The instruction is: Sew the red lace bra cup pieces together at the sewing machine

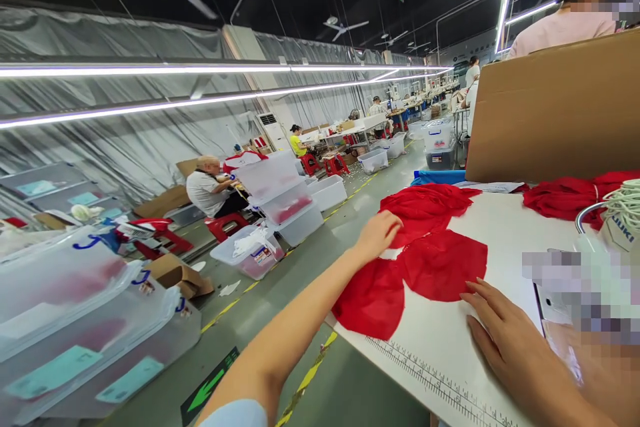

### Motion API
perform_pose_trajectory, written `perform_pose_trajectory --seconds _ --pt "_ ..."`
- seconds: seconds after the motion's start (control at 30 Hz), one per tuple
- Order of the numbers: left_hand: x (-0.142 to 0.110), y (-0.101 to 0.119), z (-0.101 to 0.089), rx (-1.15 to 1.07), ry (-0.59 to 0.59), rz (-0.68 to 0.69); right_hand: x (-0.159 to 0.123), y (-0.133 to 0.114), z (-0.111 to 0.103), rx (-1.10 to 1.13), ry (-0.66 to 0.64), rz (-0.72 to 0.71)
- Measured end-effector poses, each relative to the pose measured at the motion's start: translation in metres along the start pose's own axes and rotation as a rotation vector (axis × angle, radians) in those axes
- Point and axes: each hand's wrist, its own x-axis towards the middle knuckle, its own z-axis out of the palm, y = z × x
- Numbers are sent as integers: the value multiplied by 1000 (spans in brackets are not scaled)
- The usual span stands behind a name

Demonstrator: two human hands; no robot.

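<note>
My left hand (376,233) reaches across the white worktable (450,353) and rests on a bunched heap of red fabric (425,207), fingers curled over its edge. My right hand (500,327) lies flat on the table, fingers spread, its tips touching the rim of a flat red fabric piece (445,265). A second flat red piece (373,300) lies at the table's left corner, beside my left forearm.
A large cardboard box (555,107) stands at the table's back, a person behind it. More red fabric (570,197) and a cone of white thread (625,203) sit at the right. Clear plastic bins (85,333) line the aisle; seated workers (210,187) are further back.
</note>
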Motion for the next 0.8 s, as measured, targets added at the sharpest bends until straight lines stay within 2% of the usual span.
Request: perform_pose_trajectory --seconds 0.13,0.27,0.43,0.6,0.7,0.8 --pt "51 -11 1 53 49 -171 1 1 -4 19 19 -19" --pt "74 -9 11 44 60 -217 0 5 -2 79 41 -7" --pt "75 -8 14 -123 101 -312 2 -1 -5 77 30 7" --pt "72 -5 8 -462 294 -421 3 -6 -5 79 47 14" --pt "71 5 -4 -697 448 -450 1 -5 -2 120 54 43" --pt "65 22 -26 -910 549 -411 -1 -3 -2 212 57 112"
